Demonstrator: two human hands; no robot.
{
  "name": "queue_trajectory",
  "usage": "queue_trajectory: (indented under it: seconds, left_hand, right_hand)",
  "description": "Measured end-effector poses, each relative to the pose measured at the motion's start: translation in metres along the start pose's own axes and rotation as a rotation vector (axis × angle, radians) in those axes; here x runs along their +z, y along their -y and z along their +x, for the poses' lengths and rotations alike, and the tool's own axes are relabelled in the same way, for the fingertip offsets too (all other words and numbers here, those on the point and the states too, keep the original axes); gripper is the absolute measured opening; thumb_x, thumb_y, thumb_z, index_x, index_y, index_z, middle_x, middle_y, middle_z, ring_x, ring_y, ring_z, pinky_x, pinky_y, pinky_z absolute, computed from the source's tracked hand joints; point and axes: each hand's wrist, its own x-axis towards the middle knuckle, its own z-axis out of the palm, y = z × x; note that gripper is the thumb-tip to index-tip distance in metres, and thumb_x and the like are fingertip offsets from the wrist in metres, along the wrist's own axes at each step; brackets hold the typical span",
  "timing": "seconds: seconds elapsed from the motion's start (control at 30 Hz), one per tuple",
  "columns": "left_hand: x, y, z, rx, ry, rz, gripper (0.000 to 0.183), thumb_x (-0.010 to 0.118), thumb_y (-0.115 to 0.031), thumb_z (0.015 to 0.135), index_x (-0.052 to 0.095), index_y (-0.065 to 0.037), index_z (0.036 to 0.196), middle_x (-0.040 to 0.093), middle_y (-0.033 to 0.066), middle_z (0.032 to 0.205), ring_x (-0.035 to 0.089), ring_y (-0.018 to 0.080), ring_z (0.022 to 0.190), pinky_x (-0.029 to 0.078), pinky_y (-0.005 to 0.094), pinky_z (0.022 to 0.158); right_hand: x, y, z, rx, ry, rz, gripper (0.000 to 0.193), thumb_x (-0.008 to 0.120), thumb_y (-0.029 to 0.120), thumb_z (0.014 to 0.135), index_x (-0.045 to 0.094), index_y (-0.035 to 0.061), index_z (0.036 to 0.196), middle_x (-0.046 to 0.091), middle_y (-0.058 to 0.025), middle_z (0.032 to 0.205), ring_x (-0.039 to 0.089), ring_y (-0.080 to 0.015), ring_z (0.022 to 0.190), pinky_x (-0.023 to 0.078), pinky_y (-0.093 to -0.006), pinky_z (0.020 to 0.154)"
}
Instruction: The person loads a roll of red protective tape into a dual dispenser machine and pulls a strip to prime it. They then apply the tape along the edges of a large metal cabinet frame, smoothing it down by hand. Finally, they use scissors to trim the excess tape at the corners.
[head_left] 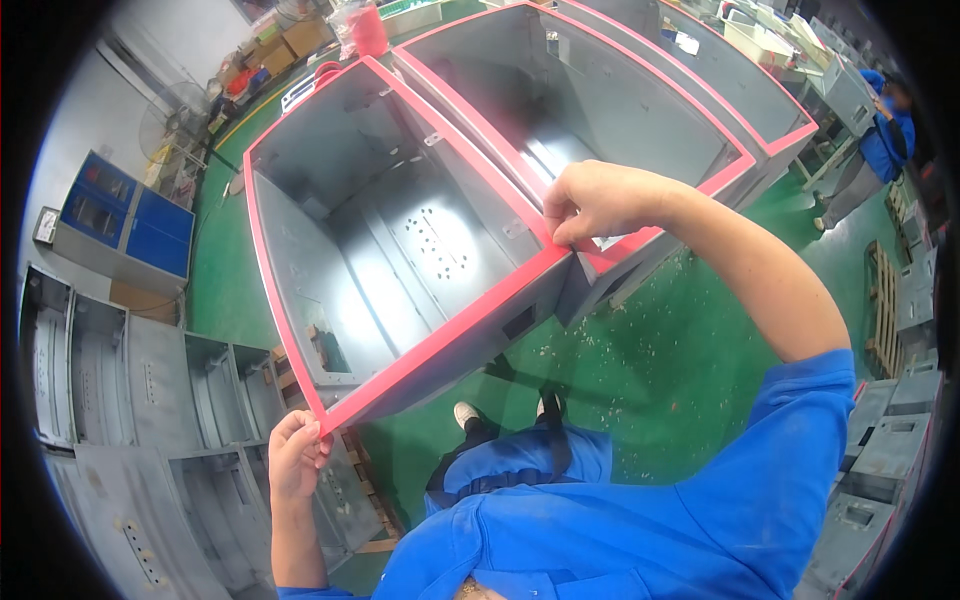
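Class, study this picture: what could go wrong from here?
The pink strip between the left hand and right hand could wrinkle or sit crooked. The right hand might scrape the neighbouring box, whose corner is close. Someone could slip on the speckled green floor.

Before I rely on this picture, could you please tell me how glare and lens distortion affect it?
In the head view, glare whitens the inside of the nearest open metal box; in the head view, its pink border bows at the left side and the picture's corners go black; in that same view, the left hand looks fairly sharp.
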Motion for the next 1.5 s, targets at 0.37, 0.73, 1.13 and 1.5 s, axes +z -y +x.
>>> queue_trajectory:
  seconds: [0.37,0.73,1.13,1.5]
  left_hand:
    - [-0.006,0.002,0.004,-0.021,0.034,-0.048,0.012,0.054,-0.008,0.077,0.046,-0.004,0.069,0.051,0.0060,0.062,0.048,0.0091,0.050,0.033,0.0164,0.037]
    - [-0.006,0.003,0.004,-0.024,0.026,-0.086,0.011,0.054,-0.007,0.077,0.047,-0.003,0.070,0.052,0.0070,0.064,0.047,0.0092,0.050,0.033,0.0162,0.037]
    - [-0.008,0.004,0.005,-0.028,0.013,-0.089,0.011,0.054,-0.007,0.077,0.047,-0.003,0.070,0.052,0.0077,0.061,0.046,0.0090,0.048,0.032,0.0165,0.037]
    - [-0.006,0.004,0.005,-0.027,-0.014,-0.084,0.012,0.054,-0.008,0.076,0.047,-0.003,0.069,0.051,0.0069,0.060,0.046,0.0091,0.047,0.032,0.0164,0.036]
  right_hand:
    - [-0.001,0.001,0.001,0.011,0.004,0.037,0.008,0.056,0.007,0.070,0.060,0.0008,0.072,0.060,-0.0062,0.062,0.055,-0.0140,0.061,0.042,-0.0281,0.058]
    - [0.000,-0.005,0.003,-0.002,-0.017,0.060,0.008,0.058,0.008,0.068,0.061,0.0007,0.070,0.061,-0.0063,0.063,0.056,-0.0143,0.061,0.042,-0.0282,0.060]
    - [0.002,-0.009,0.003,-0.027,-0.030,0.095,0.010,0.058,0.009,0.066,0.061,0.0002,0.070,0.060,-0.0069,0.063,0.056,-0.0148,0.061,0.042,-0.0283,0.059]
    - [0.000,-0.009,0.006,-0.011,0.004,0.066,0.010,0.057,0.009,0.067,0.061,-0.0001,0.071,0.061,-0.0078,0.066,0.056,-0.0157,0.064,0.044,-0.0288,0.061]
